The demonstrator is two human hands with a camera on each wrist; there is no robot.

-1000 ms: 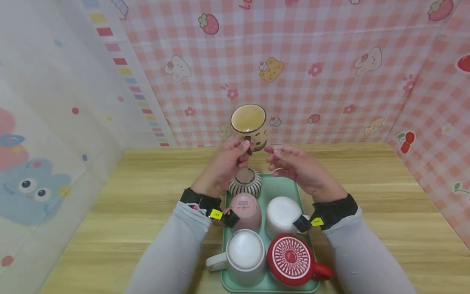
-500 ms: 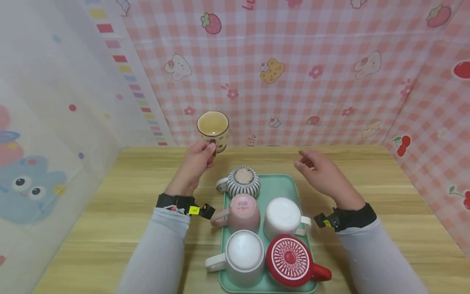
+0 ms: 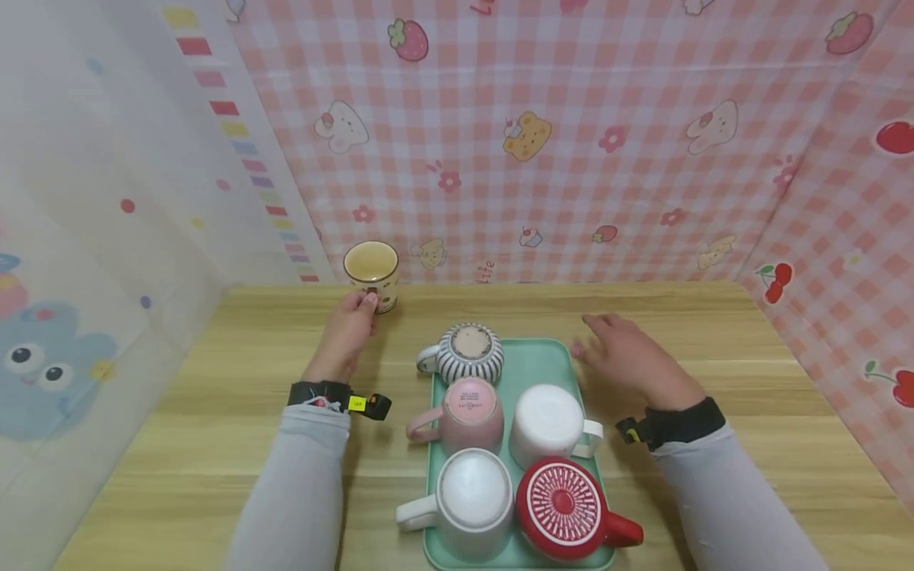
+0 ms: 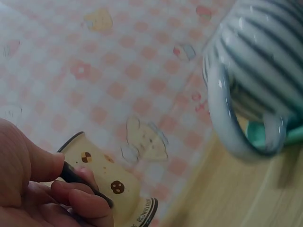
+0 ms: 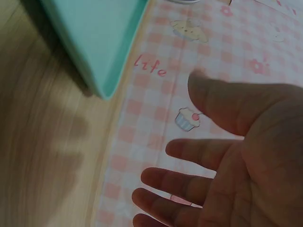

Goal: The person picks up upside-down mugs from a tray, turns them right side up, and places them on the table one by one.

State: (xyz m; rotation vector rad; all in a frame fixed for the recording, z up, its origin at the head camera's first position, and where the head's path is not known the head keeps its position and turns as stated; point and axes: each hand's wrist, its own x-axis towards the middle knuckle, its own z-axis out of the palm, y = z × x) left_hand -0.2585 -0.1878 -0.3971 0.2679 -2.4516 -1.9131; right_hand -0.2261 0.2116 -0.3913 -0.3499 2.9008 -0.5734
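Wooden table (image 3: 757,357); left hand (image 3: 346,325) pinches yellow mug (image 3: 374,270) by handle (image 4: 72,174), eleven o'clock of tray (image 3: 537,361). Judged step: setting down; next needs level base, then release. Right hand (image 3: 624,353): fingers spread.

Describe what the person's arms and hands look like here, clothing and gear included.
Both arms have light grey long sleeves. Each wrist has a black strap carrying a small black camera and a yellow label, its print illegible. The left hand and right hand are ungloved.
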